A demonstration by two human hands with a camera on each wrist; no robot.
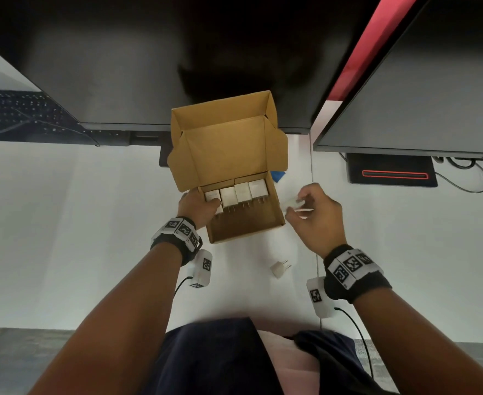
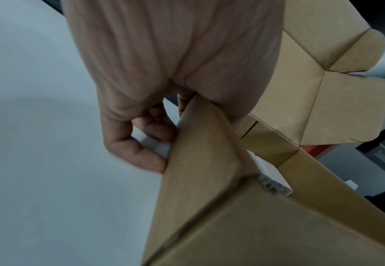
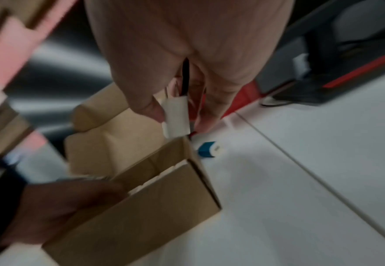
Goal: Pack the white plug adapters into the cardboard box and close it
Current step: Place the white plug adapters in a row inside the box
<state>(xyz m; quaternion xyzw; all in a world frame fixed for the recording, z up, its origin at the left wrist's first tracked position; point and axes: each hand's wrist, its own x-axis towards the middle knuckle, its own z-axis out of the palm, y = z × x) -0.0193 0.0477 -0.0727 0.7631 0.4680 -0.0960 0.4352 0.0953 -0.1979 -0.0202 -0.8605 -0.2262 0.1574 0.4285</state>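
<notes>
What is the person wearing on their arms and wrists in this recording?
Both forearms are bare, with no sleeves. Each wrist carries a black band wrapped with white blocks printed with black square code markers. Under each wrist hangs a small white camera unit, also code-marked, with a thin black cable trailing back toward the body. No gloves or rings are visible on the fingers.

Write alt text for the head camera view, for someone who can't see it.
A person's left hand holds the wall of an open cardboard box with four white adapters inside, while the right hand holds another adapter beside it. One loose adapter lies on the white table.
</notes>
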